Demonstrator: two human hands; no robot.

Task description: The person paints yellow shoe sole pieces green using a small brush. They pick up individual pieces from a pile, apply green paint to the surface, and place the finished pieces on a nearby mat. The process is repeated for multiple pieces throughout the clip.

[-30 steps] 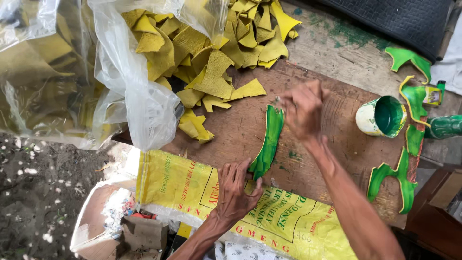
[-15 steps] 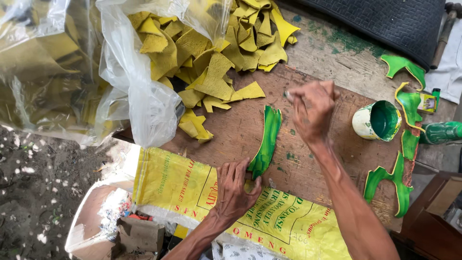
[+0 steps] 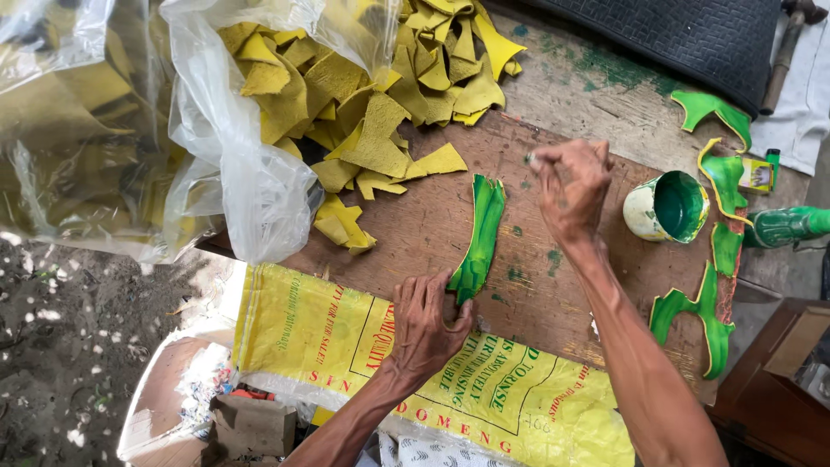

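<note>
Head view: you look straight down on both hands over a brown board on the bench.
Left hand (image 3: 428, 316): your fingers press flat on the near end of the green strip (image 3: 478, 235), not wrapped round it; a pinning hold that, I judge, keeps the strip from sliding on the board.
Left arm pose: forearm comes up from the bottom edge, wrist low, palm down, fingertips at the strip's lower tip.
Right hand (image 3: 572, 186): fingers bunched together, tips pinched near the strip's far end but apart from it; whether they grip something small I cannot tell.
Right arm pose: forearm runs up from the lower right, wrist bent so the knuckles face the camera.
Green strip: lies lengthwise on the board (image 3: 432, 216) between your hands, painted side up, far end pointing at the yellow pieces.
Paint cup (image 3: 667, 207): stands upright just right of your right hand, within easy reach, green inside.
Painted pieces (image 3: 705, 316): laid out singly along the board's right edge, well apart from the unpainted ones, likely to keep wet faces from touching.
Yellow pieces (image 3: 372, 143): heaped at the far side, spilling from a clear plastic bag (image 3: 233, 164).
Yellow sack (image 3: 346, 333): spread over the near edge, under your left wrist.
</note>
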